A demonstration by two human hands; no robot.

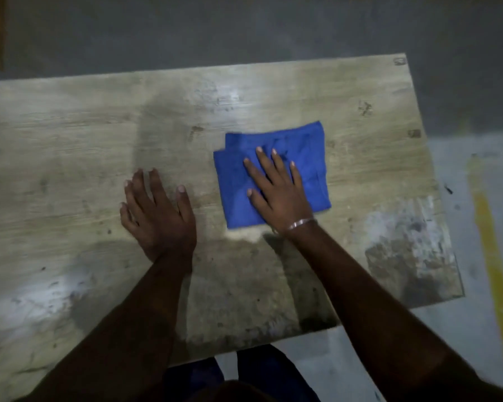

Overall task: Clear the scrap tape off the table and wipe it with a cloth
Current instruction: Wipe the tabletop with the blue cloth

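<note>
A right hand point(276, 190), fingers spread, presses a folded blue cloth point(273, 172) onto the worn desk point(70, 158). At nine o'clock of it, the left hand point(157, 213) rests flat, fingers relaxed. No writing is legible.

Desk point(70, 146) surface bare and passable across its left half and along the far edge, folded blue cloth point(273, 172) lying right of centre under the flat right hand point(276, 192), left hand point(154, 210) flat just beside it, narrow strip of bare desk between them, worn patch point(404, 248) near the right corner flush with the surface.
</note>
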